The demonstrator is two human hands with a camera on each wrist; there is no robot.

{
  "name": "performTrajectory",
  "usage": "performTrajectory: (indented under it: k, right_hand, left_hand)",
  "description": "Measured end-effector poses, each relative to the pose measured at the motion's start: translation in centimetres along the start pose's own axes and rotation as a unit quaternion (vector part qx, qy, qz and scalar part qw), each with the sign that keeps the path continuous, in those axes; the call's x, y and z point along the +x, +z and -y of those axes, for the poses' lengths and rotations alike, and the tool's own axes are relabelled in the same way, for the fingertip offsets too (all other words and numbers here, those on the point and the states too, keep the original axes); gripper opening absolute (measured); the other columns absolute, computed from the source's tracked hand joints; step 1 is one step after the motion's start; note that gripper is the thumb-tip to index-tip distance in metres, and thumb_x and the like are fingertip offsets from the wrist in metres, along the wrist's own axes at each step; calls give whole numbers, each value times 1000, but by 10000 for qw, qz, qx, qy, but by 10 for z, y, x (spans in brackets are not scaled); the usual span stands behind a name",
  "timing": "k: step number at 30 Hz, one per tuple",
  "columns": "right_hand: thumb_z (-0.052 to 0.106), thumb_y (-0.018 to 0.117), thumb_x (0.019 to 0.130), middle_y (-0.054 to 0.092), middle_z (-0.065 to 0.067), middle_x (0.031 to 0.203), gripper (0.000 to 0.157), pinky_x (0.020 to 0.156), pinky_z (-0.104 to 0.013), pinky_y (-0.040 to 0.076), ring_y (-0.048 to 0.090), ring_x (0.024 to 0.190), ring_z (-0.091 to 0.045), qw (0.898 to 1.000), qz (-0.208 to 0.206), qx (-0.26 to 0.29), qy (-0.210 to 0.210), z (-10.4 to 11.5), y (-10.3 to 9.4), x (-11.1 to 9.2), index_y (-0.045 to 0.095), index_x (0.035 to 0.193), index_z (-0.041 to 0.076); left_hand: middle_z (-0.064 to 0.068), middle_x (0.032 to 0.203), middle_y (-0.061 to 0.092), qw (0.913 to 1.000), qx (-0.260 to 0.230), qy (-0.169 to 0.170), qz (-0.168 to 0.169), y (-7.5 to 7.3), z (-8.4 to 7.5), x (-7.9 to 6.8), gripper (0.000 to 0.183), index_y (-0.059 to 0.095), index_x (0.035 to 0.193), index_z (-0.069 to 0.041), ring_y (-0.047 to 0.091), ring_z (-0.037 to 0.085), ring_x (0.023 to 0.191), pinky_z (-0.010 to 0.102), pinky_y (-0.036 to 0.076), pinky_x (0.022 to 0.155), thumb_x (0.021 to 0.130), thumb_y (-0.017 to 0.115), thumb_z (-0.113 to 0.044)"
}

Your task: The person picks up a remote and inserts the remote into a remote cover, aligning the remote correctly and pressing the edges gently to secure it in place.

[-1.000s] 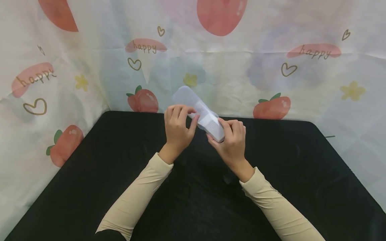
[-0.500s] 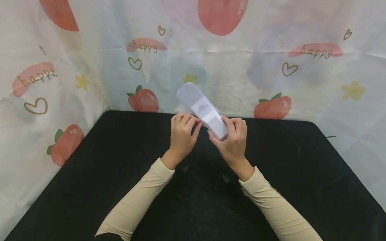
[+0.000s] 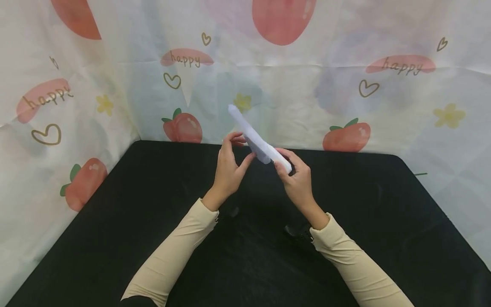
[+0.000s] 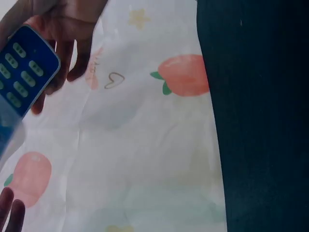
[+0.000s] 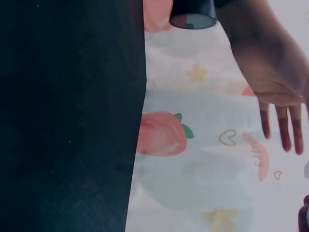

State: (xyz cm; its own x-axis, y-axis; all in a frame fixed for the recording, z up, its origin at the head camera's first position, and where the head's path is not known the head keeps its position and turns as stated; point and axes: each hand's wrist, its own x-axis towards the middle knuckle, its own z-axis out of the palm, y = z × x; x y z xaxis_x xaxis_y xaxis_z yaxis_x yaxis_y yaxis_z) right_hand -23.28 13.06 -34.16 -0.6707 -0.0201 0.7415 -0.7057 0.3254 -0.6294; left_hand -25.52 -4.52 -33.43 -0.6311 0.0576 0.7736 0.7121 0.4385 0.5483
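Note:
A white remote control [image 3: 283,159] is held up above the far part of the table, seen nearly edge-on in the head view. Its blue face with several pale buttons [image 4: 30,79] shows in the left wrist view. My right hand [image 3: 299,181] grips its near end between thumb and fingers. A translucent cover [image 3: 261,154] hangs along its lower side and also shows as a clear edge [image 4: 13,135] in the left wrist view. My left hand [image 3: 227,170] is beside the cover, thumb tip right at its edge. In the right wrist view the left hand's fingers [image 5: 285,128] are extended.
A black table [image 3: 245,264] spreads below both arms. Behind and to the sides hangs a pale curtain [image 3: 291,94] printed with red fruit, hearts and "happy". A dark cylindrical camera [image 5: 193,17] is worn under the left wrist.
The remote has turned from showing its labelled white back to standing nearly edge-on. My left fingers have spread and risen behind the cover; my right hand has kept its grip.

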Motion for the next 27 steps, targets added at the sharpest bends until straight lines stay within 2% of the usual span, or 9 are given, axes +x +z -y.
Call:
performTrajectory:
  k: [2,6,8,11,13,17,20,24,27]
  right_hand:
    - [10,58,91,66,-23,96,25,65,-10,42,51,76,2,10000,22,-25,64,-1,0,-1,63,111,-5]
    - [22,46,99,66,-24,89,34,64,-11,48,55,73,7,9997,86,112,177,-1,2,-2,62,109,-6]
    - [19,42,100,64,-25,89,33,63,-13,51,59,70,6,9989,196,347,254,0,2,-2,58,111,-7]
    - [8,45,98,61,-24,94,26,59,-16,52,61,66,1,9968,486,507,372,1,2,-1,52,118,-7]
    - [5,57,91,59,-22,100,34,60,-18,53,60,72,-5,9972,656,161,335,2,2,-1,49,122,-6]
    - [4,77,73,58,-21,109,65,72,-32,55,58,88,-21,9920,854,-929,-81,3,1,-2,46,129,-5]
    - [7,81,69,60,-23,111,69,78,-43,55,60,92,-30,9836,758,-1572,-465,3,2,-3,48,127,-8]
    - [14,82,69,65,-23,108,63,74,-43,54,63,83,-33,9742,331,-2090,-787,6,2,-5,54,120,-9]
    - [15,83,68,67,-23,106,61,68,-43,49,62,78,-34,9734,26,-2128,-844,8,2,-5,56,118,-9]
  left_hand:
    - [20,113,54,9993,-329,-150,-6,1,-3,1,58,33,126,2,55,30,102,44,40,96,84,70,-14]
    - [23,110,54,9960,-829,-330,59,2,-8,2,62,25,124,1,54,32,100,47,41,97,83,70,-8]
    - [22,107,54,9962,-802,-335,20,2,-10,2,64,24,124,0,54,31,97,46,42,94,82,71,-8]
    - [20,100,56,9987,-378,-309,-176,2,-13,0,66,25,124,-2,53,29,90,44,42,86,81,73,-14]
    - [17,96,56,9988,-38,-339,-357,2,-13,-1,65,27,124,-4,53,27,86,42,41,81,81,74,-19]
    - [14,92,58,9968,262,-448,-605,2,-14,0,64,30,124,-5,55,25,85,43,40,81,81,74,-23]
    - [15,93,58,9963,255,-480,-664,1,-15,2,62,31,124,-5,55,26,87,43,40,81,81,73,-22]
    - [16,100,57,9971,522,-31,-545,-2,-16,2,54,31,122,-4,55,26,92,43,41,85,86,66,-23]
    - [15,102,57,9858,1418,768,-478,-5,-14,-1,45,40,115,-2,54,27,94,46,41,90,84,63,-24]
